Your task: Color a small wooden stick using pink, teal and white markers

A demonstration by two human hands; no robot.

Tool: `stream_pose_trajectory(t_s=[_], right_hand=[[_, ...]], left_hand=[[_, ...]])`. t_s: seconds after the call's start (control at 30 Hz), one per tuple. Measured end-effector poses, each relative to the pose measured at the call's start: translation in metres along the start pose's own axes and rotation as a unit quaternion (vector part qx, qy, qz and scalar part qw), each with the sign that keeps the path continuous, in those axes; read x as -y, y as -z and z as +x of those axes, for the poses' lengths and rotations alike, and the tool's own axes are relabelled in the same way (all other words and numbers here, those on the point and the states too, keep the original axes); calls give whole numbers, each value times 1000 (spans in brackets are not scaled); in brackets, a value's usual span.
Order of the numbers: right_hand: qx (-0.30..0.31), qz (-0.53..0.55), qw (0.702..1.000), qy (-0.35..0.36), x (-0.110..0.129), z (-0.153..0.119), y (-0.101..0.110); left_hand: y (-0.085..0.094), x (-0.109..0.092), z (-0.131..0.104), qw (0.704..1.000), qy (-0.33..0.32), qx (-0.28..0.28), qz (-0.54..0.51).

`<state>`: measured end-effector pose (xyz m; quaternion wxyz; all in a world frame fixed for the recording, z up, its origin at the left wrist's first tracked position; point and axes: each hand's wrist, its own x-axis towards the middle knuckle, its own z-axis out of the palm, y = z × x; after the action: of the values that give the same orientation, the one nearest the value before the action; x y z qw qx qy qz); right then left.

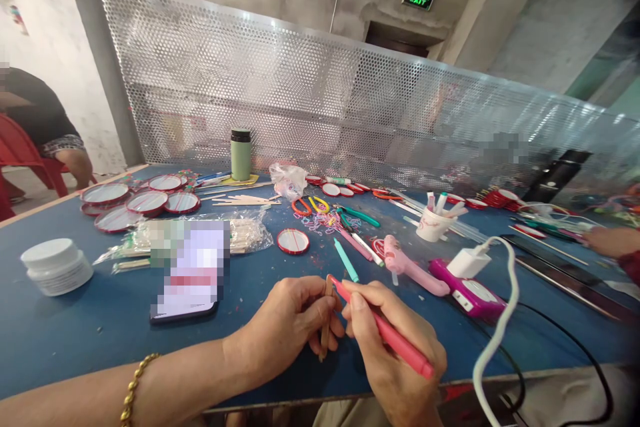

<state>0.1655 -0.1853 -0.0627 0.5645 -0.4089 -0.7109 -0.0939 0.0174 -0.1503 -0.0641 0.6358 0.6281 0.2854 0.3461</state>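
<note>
Near the front edge of the table, my left hand (295, 320) is closed round a thin wooden stick (325, 327), held nearly upright. My right hand (395, 340) grips a red marker pen (395, 337) like a writing tool. Its tip touches or nearly touches the stick's upper end. Just beyond my hands lie a turquoise marker (346, 260) and a small round red-rimmed disc (293, 241). A pink glue gun (407, 267) rests to the right of them.
A phone (193, 273) stands left, before bagged sticks (245, 230). Beyond are a white jar (56, 267), red-rimmed discs (147, 201), a green bottle (241, 155), scissors (303, 207) and a cup of pens (433, 223). A purple power strip (467, 297) with a white cable (500, 340) sits right. Another person's hand (607, 243) is far right.
</note>
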Motion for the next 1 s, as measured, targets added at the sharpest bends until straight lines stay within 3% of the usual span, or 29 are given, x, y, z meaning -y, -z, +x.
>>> stream_pose_trajectory(t_s=[1.0], right_hand=[[-2,-1,1000,8,0,0,0]], left_hand=[[0,3,0,1000,-1,-4,10]])
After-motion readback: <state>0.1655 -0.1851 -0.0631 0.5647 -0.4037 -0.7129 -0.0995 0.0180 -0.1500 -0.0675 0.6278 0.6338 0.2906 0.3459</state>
